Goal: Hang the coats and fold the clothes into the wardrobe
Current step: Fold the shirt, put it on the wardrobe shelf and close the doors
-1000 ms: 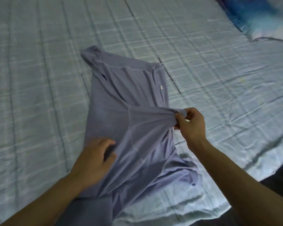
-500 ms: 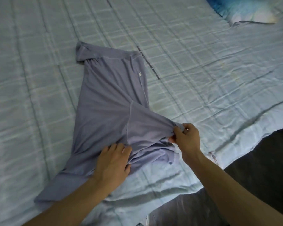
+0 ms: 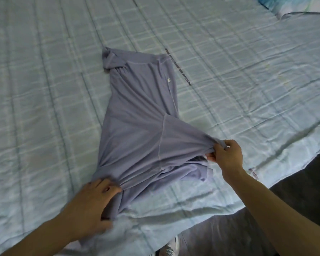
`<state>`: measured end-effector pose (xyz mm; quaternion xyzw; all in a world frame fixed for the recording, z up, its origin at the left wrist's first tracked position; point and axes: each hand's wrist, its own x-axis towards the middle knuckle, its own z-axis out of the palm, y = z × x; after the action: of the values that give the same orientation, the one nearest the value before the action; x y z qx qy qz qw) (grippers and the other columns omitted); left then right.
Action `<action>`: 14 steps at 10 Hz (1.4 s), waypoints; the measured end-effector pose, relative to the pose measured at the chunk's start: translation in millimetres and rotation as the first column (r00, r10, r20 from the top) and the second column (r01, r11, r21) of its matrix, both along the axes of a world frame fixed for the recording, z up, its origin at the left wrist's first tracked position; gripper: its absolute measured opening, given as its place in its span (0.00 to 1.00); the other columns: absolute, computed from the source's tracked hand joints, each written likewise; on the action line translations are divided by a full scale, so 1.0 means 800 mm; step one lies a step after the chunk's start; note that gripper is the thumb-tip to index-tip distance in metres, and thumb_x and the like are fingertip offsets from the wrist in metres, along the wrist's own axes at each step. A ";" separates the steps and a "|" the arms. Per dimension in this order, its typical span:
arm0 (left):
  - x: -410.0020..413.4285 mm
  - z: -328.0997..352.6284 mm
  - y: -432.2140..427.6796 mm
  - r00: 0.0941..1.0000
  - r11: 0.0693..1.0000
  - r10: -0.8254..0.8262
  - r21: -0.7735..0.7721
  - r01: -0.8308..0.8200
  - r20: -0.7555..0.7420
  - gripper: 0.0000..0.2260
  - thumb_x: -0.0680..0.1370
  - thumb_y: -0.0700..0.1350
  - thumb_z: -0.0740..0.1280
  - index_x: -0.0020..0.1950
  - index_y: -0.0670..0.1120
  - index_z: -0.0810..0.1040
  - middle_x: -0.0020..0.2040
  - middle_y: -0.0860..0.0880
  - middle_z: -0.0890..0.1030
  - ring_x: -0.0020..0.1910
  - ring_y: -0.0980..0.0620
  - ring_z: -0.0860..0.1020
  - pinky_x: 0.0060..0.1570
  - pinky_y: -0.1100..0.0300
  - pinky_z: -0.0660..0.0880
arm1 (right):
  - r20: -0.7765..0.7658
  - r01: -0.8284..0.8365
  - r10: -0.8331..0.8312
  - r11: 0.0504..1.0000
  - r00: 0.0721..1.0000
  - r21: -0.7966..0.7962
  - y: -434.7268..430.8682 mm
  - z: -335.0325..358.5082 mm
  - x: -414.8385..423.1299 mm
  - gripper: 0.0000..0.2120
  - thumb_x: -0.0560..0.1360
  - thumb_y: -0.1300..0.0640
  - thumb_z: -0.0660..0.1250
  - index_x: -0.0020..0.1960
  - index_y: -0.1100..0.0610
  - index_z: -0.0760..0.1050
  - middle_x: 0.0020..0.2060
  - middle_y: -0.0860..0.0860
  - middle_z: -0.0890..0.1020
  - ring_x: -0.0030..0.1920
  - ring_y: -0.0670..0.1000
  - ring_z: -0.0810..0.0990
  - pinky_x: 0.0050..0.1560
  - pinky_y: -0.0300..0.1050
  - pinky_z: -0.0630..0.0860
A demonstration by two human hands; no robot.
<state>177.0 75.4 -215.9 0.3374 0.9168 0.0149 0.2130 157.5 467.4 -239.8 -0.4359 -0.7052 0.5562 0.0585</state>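
A lavender-grey garment point(image 3: 137, 115) lies lengthwise on the bed, its banded end far from me and its near end bunched. My right hand point(image 3: 226, 157) pinches the garment's right corner and pulls the cloth taut toward the right. My left hand point(image 3: 92, 204) grips the bunched near-left edge of the same garment, fingers curled into the fabric. A small white tag point(image 3: 168, 80) shows near the far end. The garment's lower part is partly hidden under my left hand.
The bed is covered by a pale blue checked quilt point(image 3: 248, 89), wrinkled near its front edge. A blue and white pillow point(image 3: 292, 6) lies at the far right corner. Dark floor point(image 3: 294, 200) and a shoe point(image 3: 171, 248) show below the bed's edge.
My left hand slid left and nearer along the garment's bottom edge and gathered the cloth. My right hand kept its pinch on the corner. The view shifted, so the garment sits further right.
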 end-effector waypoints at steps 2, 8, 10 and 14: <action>-0.003 -0.003 -0.025 0.997 0.996 -0.077 0.034 0.078 -0.026 0.28 0.58 0.59 0.79 0.56 0.56 0.79 0.51 0.53 0.80 0.46 0.50 0.82 0.39 0.57 0.78 | 0.199 -0.072 0.047 0.990 0.979 0.121 -0.008 -0.029 0.019 0.03 0.78 0.58 0.64 0.49 0.58 0.72 0.43 0.61 0.83 0.40 0.60 0.83 0.43 0.56 0.83; 0.061 -0.005 -0.056 0.990 0.992 -0.092 0.100 0.081 0.107 0.04 0.63 0.49 0.67 0.35 0.52 0.80 0.35 0.54 0.80 0.32 0.54 0.79 0.33 0.64 0.74 | 0.247 -0.248 0.181 0.930 0.952 0.273 -0.021 -0.016 0.063 0.02 0.74 0.59 0.68 0.45 0.58 0.76 0.35 0.57 0.81 0.38 0.59 0.81 0.41 0.55 0.80; 0.062 -0.030 -0.063 0.813 0.914 0.271 0.127 -0.386 0.516 0.43 0.78 0.66 0.59 0.72 0.27 0.63 0.74 0.39 0.68 0.70 0.40 0.71 0.62 0.56 0.65 | 0.248 -0.225 0.134 0.895 0.960 0.385 -0.026 -0.009 0.048 0.18 0.72 0.54 0.73 0.58 0.58 0.73 0.49 0.55 0.77 0.45 0.55 0.77 0.46 0.47 0.74; -0.216 0.018 0.014 0.718 0.497 0.591 0.535 -0.683 0.368 0.06 0.74 0.41 0.71 0.40 0.51 0.80 0.36 0.56 0.83 0.36 0.58 0.80 0.38 0.65 0.75 | -0.006 -0.526 0.569 0.765 0.822 0.372 -0.136 0.026 -0.206 0.02 0.77 0.60 0.68 0.50 0.57 0.77 0.44 0.51 0.80 0.43 0.42 0.78 0.42 0.26 0.70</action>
<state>4.4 86.9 -201.2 0.0238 0.8959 0.4255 0.1259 -7.0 358.7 -218.7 -0.1592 -0.8849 0.4377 0.0127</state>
